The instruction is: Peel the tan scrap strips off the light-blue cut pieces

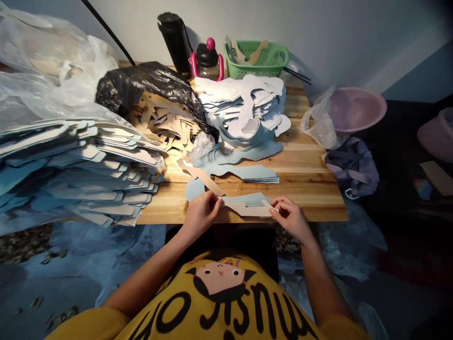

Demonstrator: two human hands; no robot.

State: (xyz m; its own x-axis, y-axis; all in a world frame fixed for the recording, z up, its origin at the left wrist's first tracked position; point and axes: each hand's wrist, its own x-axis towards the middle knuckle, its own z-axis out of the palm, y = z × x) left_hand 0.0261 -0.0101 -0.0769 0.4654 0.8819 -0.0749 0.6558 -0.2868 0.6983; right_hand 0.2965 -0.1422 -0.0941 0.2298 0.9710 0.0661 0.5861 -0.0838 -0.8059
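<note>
A cream cut-out strip [253, 210] stretches between my two hands at the table's front edge. My left hand [202, 210] is closed in a pinch at the strip's left end, its fingertips partly hidden. At the right end my right hand [290, 218] pinches the strip between thumb and fingers. Just behind it lies a light blue cut piece [194, 190], partly covered by the strip and my left hand. A tan strip [205, 178] slants across the blue piece. Beyond are stacked blue cut-outs [262, 174].
Layered blue-and-white pieces [116, 165] pile up at left. A black plastic bag [148, 78] holds tan cut pieces [166, 120]. White cut-outs [244, 97], a green basket [258, 71], a black bottle [173, 42] and a pink-handled bottle [208, 61] stand behind; a pink basin [357, 108] is right.
</note>
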